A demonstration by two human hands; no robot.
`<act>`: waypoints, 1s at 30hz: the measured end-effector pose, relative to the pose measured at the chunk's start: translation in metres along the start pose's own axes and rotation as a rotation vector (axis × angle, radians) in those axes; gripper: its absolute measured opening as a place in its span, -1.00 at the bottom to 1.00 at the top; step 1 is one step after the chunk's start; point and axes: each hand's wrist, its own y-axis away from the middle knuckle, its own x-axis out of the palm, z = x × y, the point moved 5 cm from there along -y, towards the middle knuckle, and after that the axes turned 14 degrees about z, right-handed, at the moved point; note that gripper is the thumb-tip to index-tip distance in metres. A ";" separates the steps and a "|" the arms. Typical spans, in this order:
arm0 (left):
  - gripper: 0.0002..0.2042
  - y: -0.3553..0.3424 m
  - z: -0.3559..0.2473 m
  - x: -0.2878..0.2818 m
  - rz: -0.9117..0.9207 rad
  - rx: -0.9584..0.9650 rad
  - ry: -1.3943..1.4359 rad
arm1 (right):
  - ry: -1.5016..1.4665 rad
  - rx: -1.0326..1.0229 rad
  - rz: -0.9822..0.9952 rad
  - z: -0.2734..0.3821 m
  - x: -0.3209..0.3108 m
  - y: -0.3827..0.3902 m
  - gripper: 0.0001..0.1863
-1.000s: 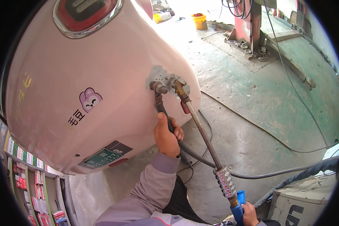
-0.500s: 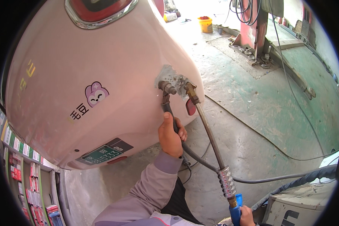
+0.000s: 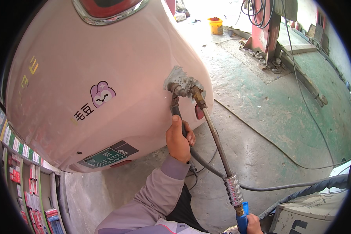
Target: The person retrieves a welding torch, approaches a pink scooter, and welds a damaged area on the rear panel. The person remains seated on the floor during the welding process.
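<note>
My left hand [image 3: 178,140] is wrapped round a thick black cable [image 3: 177,111] just below its metal end. That end joins a stubby round metal contact [image 3: 178,90] pressed to the car body. At the lower right my right hand [image 3: 254,225] grips the blue handle of a slide hammer [image 3: 217,138] with a long steel rod and a ribbed silver weight. The hammer's brass tip [image 3: 197,95] meets the same spot, close beside the contact. Around both lies a patch of bare, pitted grey metal [image 3: 176,74] on the pink car [image 3: 136,62].
Dark cables [image 3: 273,188] cross the concrete floor to a pale machine [image 3: 304,214] at lower right. A red lift post [image 3: 263,35] with loose metal parts at its base stands beyond, near a yellow bucket [image 3: 215,26]. Shelves with red packages [image 3: 33,195] are at lower left.
The view has shifted slightly, so the car's details sit a little differently in the picture. Both hands keep their grips, and the contact and hammer tip stay on the bare patch.
</note>
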 end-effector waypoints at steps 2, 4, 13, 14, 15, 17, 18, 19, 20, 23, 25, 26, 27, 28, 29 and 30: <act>-0.42 0.000 0.000 0.000 0.004 -0.001 0.001 | -0.039 -0.007 -0.013 -0.002 0.000 -0.001 -0.77; -0.43 0.000 0.000 0.000 0.000 -0.006 -0.002 | -0.069 -0.013 -0.016 -0.005 0.001 -0.003 -0.76; -0.46 0.000 0.001 0.001 -0.004 -0.006 0.019 | -0.170 0.019 -0.011 -0.015 0.005 -0.004 -0.71; -0.46 0.000 0.001 0.001 -0.005 -0.001 0.015 | -0.176 0.034 -0.001 -0.015 0.005 -0.004 -0.71; -0.46 -0.001 0.001 0.001 -0.007 -0.001 0.015 | -0.182 0.049 0.008 -0.016 0.005 -0.004 -0.71; -0.46 0.000 0.001 0.001 -0.016 -0.001 0.018 | -0.140 0.018 -0.011 -0.013 0.004 -0.004 -0.70; -0.47 0.000 0.002 0.002 -0.007 -0.003 0.013 | -0.119 0.002 -0.021 -0.011 0.003 -0.004 -0.69; -0.47 0.001 0.002 0.002 -0.002 -0.004 0.010 | -0.166 0.040 0.006 -0.014 0.004 -0.005 -0.69; -0.47 0.001 0.002 0.003 0.004 -0.013 0.010 | -0.212 0.078 0.032 -0.016 0.004 -0.005 -0.69; -0.45 0.002 0.002 0.004 0.007 -0.017 -0.034 | -0.248 0.121 0.062 -0.017 0.004 -0.004 -0.71; -0.46 0.002 0.002 0.003 -0.004 -0.019 -0.039 | -0.195 0.105 0.070 -0.014 0.002 -0.003 -0.72; -0.46 0.002 0.001 0.003 -0.002 -0.008 -0.038 | -0.147 0.086 0.076 -0.012 0.001 -0.002 -0.73; -0.46 0.001 0.002 0.003 -0.003 -0.009 -0.041 | -0.099 0.067 0.082 -0.010 0.000 -0.001 -0.73; -0.46 0.001 0.001 0.003 -0.001 -0.002 -0.041 | -0.067 0.063 0.111 -0.009 0.000 -0.002 -0.73; -0.46 0.000 0.001 0.003 0.001 0.004 -0.041 | -0.036 0.058 0.139 -0.008 -0.001 -0.002 -0.73; -0.46 0.000 0.002 0.003 -0.001 0.003 -0.039 | -0.004 0.054 0.168 -0.007 0.000 -0.002 -0.72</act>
